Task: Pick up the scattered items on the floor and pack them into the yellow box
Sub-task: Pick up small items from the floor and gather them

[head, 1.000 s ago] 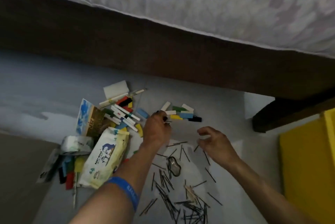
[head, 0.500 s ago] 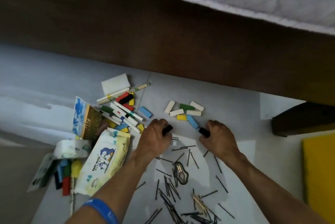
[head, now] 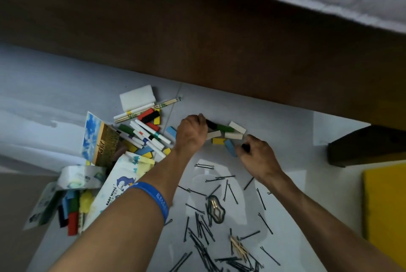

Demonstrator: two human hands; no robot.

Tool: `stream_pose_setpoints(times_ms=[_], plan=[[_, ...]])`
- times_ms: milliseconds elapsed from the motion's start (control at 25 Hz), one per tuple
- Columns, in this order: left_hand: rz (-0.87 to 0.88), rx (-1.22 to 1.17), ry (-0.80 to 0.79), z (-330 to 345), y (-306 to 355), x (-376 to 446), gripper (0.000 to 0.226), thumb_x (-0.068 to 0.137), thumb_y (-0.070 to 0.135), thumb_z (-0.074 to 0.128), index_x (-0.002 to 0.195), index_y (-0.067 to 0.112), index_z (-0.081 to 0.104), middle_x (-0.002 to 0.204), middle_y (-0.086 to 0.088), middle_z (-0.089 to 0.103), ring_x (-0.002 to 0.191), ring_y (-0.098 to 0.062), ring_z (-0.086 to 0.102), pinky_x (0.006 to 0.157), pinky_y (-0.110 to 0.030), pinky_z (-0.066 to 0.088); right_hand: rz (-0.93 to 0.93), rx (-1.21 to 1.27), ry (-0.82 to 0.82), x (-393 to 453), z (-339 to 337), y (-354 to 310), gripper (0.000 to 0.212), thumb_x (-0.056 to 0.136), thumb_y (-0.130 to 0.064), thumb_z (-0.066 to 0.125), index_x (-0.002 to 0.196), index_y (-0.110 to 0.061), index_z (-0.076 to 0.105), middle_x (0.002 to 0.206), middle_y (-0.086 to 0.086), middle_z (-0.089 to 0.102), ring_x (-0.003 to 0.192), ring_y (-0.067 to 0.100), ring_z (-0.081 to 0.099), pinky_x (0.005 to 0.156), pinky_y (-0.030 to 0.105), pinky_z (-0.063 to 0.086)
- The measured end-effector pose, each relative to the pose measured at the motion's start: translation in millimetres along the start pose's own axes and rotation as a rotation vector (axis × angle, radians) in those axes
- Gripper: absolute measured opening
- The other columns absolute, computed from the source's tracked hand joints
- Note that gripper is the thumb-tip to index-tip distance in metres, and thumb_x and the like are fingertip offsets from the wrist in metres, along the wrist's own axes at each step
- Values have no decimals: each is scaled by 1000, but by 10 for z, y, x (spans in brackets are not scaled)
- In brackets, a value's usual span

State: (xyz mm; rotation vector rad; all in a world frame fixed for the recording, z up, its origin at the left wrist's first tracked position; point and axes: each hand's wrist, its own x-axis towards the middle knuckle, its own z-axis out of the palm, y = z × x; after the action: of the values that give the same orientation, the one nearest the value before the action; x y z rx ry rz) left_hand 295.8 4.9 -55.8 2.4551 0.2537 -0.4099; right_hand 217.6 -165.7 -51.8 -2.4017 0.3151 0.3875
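Note:
A small cluster of coloured blocks lies on the floor: green (head: 225, 128), white (head: 237, 127), yellow (head: 218, 141) and light blue (head: 230, 147). My left hand (head: 191, 132) grips a black block (head: 211, 124) at the cluster's left side. My right hand (head: 257, 157) pinches another black block (head: 245, 147) just right of the light blue one. The yellow box (head: 383, 210) stands at the right edge, partly cut off. Several black hairpins (head: 204, 234) are scattered on the floor below my hands.
On the left lie markers (head: 149, 134), more blocks (head: 149, 115), a white sponge (head: 137, 98), a booklet (head: 100, 142), a baby-wipes pack (head: 118, 188) and a tissue pack (head: 81, 177). A dark wooden bed frame (head: 197, 40) runs along the back, its leg (head: 367, 146) at right. A hair clip (head: 216, 209) lies among the pins.
My left hand moved up and right with its black block to the cluster's left side. My right hand stayed by the light blue block, holding its black block.

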Motion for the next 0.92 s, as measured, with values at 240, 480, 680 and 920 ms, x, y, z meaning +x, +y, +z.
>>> stream_pose_setpoints(times_ms=[240, 480, 680, 920], plan=[[-312, -772, 88, 30, -100, -73, 29, 86, 5, 63, 59, 1, 52, 68, -23, 63, 59, -30, 64, 49, -30, 48, -270, -331, 96, 70, 270, 0, 24, 102, -28, 42, 118, -14, 52, 112, 11, 58, 91, 27, 56, 75, 37, 49], [-309, -603, 140, 40, -171, -24, 8, 93, 19, 51, 95, 12, 51, 89, -15, 60, 75, -26, 56, 64, -28, 44, -195, -357, 54, -58, 421, 89, 31, 99, -22, 43, 128, -11, 44, 114, 10, 59, 96, 26, 56, 79, 34, 44], [169, 258, 15, 177, -50, 41, 35, 92, 36, 57, 119, 14, 50, 110, -15, 53, 92, -34, 63, 76, -41, 49, 423, 1229, -73, -134, 202, 26, 21, 88, -4, 39, 96, -7, 58, 89, 18, 57, 70, 27, 57, 54, 38, 55], [65, -67, -3, 121, -255, -110, 28, 89, 31, 62, 90, 3, 61, 85, -15, 66, 83, -31, 65, 65, -30, 43, 367, 1215, -22, 134, -11, -53, 16, 93, -8, 47, 87, -13, 61, 76, 11, 57, 54, 18, 52, 48, 26, 45]])
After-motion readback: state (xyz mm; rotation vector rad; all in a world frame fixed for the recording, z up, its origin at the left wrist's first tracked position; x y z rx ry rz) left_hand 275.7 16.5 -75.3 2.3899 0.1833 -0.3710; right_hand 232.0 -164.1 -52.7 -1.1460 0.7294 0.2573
